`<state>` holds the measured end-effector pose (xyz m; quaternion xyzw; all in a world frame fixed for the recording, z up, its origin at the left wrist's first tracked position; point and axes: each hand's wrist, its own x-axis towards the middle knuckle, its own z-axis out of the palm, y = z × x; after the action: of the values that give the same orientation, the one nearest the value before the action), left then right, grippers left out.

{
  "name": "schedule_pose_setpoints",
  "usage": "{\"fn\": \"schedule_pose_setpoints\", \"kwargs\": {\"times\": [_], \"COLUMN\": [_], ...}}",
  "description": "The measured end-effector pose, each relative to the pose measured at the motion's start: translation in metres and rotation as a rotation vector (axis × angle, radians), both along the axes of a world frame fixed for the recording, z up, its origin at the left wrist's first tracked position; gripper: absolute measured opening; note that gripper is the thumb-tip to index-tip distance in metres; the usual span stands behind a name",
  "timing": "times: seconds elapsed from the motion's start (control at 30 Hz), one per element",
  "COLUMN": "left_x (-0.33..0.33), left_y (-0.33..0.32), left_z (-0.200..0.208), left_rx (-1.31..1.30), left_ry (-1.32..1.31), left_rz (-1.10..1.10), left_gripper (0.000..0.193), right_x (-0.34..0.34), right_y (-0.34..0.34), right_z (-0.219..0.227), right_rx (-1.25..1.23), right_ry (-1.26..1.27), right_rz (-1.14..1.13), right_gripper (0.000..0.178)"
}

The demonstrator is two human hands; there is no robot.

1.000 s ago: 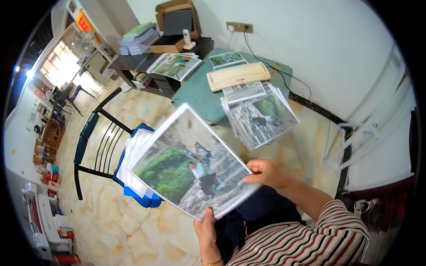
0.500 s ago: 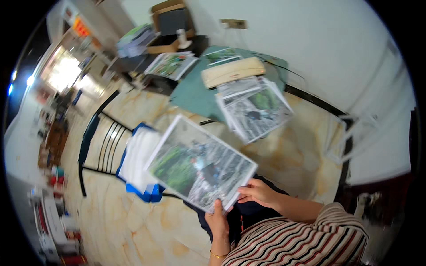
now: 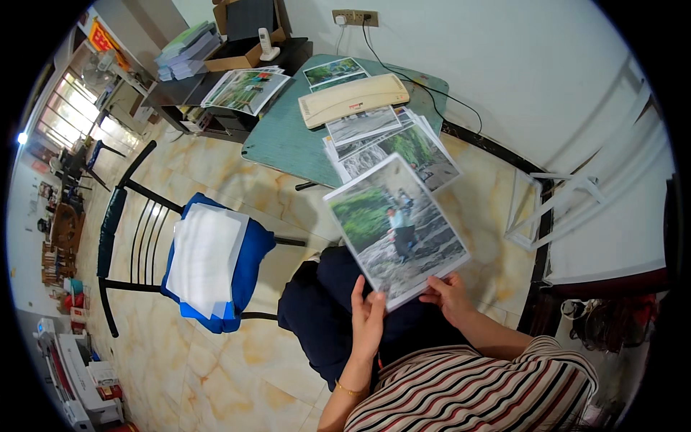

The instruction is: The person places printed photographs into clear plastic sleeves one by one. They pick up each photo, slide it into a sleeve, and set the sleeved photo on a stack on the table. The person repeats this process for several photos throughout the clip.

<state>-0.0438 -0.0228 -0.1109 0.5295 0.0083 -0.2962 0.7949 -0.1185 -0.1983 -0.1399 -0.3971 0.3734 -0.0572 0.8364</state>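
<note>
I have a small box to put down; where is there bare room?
The green table is bare on its left, between its left edge and the cream machine and photo prints. On the blue chair seat, only a strip right of the white sheets shows. Crowded: the table's middle and near right; a black cable crosses its right end.

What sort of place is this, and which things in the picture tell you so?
Probably a small office or photo-finishing workroom: there is a held photo print, what looks like a cream laminator on a green table, and stacked papers on a dark desk.
</note>
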Motion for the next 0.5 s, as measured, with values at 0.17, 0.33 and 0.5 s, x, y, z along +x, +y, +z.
{"fn": "schedule_pose_setpoints", "kwargs": {"times": [0.17,0.33,0.5], "left_x": [0.009,0.009,0.011], "left_y": [-0.025,0.004,0.051], "left_z": [0.002,-0.007,-0.01], "left_rx": [0.005,0.037,0.096], "left_ry": [-0.007,0.019,0.018], "left_rz": [-0.039,0.016,0.235], "left_gripper": [0.046,0.034,0.03], "right_x": [0.015,0.06,0.098], "right_y": [-0.02,-0.013,0.013], "right_z": [0.009,-0.008,-0.003], "right_rx": [0.069,0.164,0.058], "right_ry": [-0.02,-0.057,-0.052], "right_rz": [-0.217,-0.282,-0.2], "right_gripper": [0.021,0.024,0.025]}}
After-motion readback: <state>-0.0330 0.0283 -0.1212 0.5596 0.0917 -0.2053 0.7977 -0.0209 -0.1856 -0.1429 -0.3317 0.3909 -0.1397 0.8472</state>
